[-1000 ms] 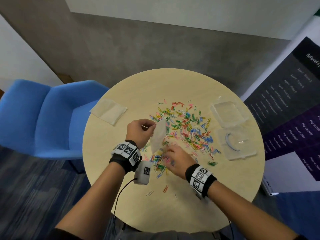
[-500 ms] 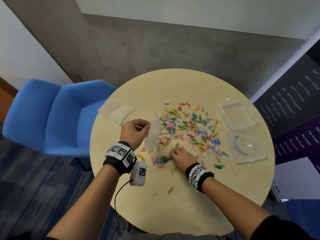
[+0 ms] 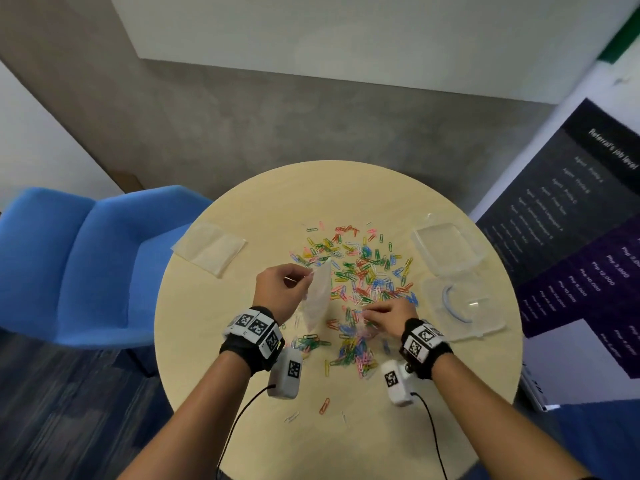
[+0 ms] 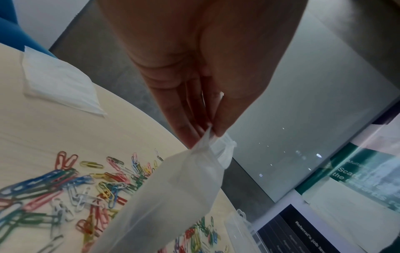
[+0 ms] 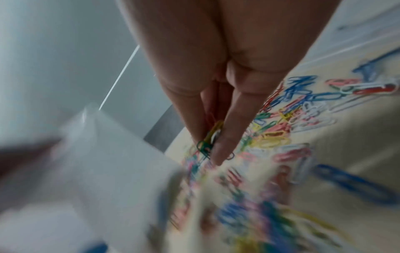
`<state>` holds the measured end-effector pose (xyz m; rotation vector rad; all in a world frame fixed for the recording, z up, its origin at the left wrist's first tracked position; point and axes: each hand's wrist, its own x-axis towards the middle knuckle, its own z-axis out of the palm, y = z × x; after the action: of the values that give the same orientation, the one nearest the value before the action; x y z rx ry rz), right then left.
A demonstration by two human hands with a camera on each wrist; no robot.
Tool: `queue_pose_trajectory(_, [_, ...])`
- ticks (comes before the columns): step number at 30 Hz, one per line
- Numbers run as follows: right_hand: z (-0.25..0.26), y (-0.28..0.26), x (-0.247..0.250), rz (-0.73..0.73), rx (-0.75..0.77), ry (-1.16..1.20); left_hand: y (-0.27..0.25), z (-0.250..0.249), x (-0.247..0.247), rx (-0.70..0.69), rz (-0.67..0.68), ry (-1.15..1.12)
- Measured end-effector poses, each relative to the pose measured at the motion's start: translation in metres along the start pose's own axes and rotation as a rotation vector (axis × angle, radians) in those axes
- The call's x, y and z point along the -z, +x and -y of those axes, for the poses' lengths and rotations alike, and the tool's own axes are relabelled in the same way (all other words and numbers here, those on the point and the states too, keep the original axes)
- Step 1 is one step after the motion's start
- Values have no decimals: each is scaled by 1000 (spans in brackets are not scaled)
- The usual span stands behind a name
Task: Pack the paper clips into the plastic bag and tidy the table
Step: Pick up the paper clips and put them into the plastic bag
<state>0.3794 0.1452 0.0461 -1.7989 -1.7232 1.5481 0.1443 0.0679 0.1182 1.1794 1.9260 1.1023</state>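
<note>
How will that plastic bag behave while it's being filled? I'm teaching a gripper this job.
Probably floppy: the plastic bag hangs limp from the left hand, pinched at one top corner. Its mouth will likely sag shut without a second hold. It looks light, so paper clips dropped in by the right hand may swing it.

Round table (image 3: 242, 341), scattered paper clips (image 3: 360, 271), clear box (image 3: 464, 306), flat bags (image 3: 209, 247)

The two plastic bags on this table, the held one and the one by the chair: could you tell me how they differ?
The held bag hangs upright, pinched at its top by the left hand; the spare bag lies flat, untouched. The held bag hangs over the paper clips; the spare bag lies apart from them, near the table edge. Both are translucent.
</note>
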Motion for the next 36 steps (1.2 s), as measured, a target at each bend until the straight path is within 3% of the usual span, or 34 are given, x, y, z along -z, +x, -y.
queue_pose_trajectory(3, [16,-8,15,66,-90,499,1,-2,-10,-14,39,-1])
queue_pose_trajectory(6, [43,-20,26,154,-61,896,2,-6,-19,-35,77,32])
queue_pose_trajectory(11, [73,-31,19,209,-1,1011,3,-11,-29,-58,106,36])
queue_pose_trajectory(18, [76,-30,-11,128,14,673,-2,-18,-31,-146,94,48])
queue_pose_trajectory(27, [93,-26,-24,83,-60,549,-6,-11,-39,-189,124,107])
queue_pose_trajectory(32, [97,-21,-35,-25,52,-235,-7,-12,-40,-175,101,180])
queue_pose_trajectory(36, [104,-20,-33,-143,118,-348,-4,-12,-38,-128,90,155])
